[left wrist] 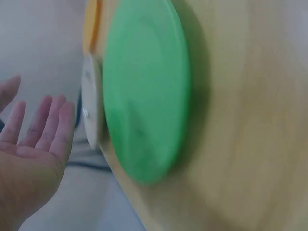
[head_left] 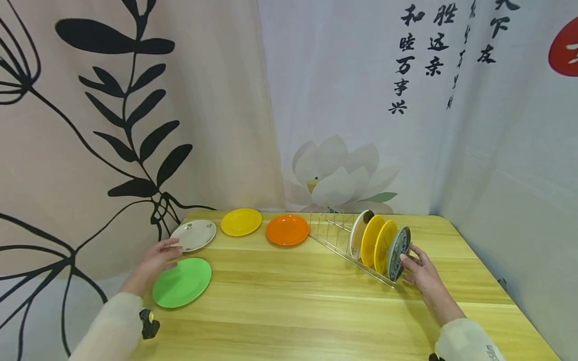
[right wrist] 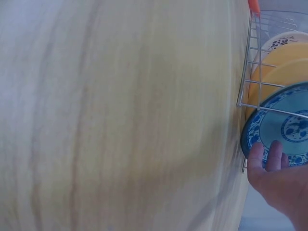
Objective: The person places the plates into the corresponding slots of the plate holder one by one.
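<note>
My right hand [head_left: 422,273] is at a blue-and-white patterned plate [head_left: 399,254] standing on edge at the near right end of a wire dish rack [head_left: 343,254]. In the right wrist view its fingers [right wrist: 256,153] lie extended in front of the plate's lower face, and none are seen curled round the rim. Whether they touch it is hard to tell. My left hand [head_left: 155,264] hovers with loosely extended fingers between a white floral plate [head_left: 195,234] and a green plate [head_left: 182,283], holding nothing. The left wrist view shows its palm and spread fingers beside those plates.
Two yellow plates [head_left: 386,245] and a white plate [head_left: 357,235] stand in the rack behind the blue one. Flat on the wooden table [head_left: 289,316] lie a yellow plate [head_left: 241,222] and an orange plate [head_left: 287,230]. Printed curtains [head_left: 226,125] hang behind and beside the table.
</note>
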`<state>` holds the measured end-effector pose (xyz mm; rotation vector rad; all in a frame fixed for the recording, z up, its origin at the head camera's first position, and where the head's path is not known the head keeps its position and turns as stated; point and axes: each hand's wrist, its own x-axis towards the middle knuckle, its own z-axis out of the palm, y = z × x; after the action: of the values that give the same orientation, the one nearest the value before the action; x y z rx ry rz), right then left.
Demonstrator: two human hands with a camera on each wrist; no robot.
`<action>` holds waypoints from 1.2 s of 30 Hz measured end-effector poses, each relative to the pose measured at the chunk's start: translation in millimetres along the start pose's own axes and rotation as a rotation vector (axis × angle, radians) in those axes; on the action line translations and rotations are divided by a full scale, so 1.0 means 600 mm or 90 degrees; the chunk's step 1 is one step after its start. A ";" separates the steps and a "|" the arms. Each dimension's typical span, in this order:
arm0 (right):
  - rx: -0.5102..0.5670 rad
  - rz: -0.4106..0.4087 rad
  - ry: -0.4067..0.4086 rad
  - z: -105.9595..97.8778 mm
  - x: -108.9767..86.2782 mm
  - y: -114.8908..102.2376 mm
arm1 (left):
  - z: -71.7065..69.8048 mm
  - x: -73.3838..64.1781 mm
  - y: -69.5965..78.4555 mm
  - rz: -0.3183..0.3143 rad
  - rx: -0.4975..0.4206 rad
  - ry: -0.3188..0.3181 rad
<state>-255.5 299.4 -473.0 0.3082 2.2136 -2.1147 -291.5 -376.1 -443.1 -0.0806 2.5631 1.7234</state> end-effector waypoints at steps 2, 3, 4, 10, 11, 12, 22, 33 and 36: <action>0.001 0.001 0.001 0.000 0.000 -0.001 | -0.017 -0.010 -0.014 -0.024 0.022 0.026; 0.001 0.001 0.001 0.001 -0.001 -0.001 | -0.024 -0.014 -0.021 -0.038 0.029 0.038; 0.001 0.002 0.001 0.001 -0.001 -0.001 | -0.032 -0.018 -0.028 -0.053 0.034 0.051; 0.005 0.003 -0.003 0.001 -0.002 -0.002 | -0.067 -0.046 -0.063 -0.103 0.043 0.080; 0.006 0.003 -0.003 0.001 -0.003 -0.002 | -0.070 -0.049 -0.068 -0.107 0.046 0.081; 0.006 0.003 -0.004 0.001 -0.003 -0.002 | -0.073 -0.054 -0.073 -0.110 0.045 0.080; 0.005 0.002 -0.001 0.002 -0.004 -0.003 | -0.072 -0.065 -0.108 -0.155 0.008 0.055; 0.004 0.000 0.000 0.004 -0.004 -0.004 | -0.040 -0.056 -0.108 -0.175 0.003 0.081; 0.002 0.002 0.000 0.003 -0.003 -0.003 | -0.031 -0.053 -0.103 -0.173 0.000 0.087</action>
<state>-253.9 297.5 -471.0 0.3113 2.2079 -2.1174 -255.7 -416.1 -491.1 -0.5389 2.4995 1.6668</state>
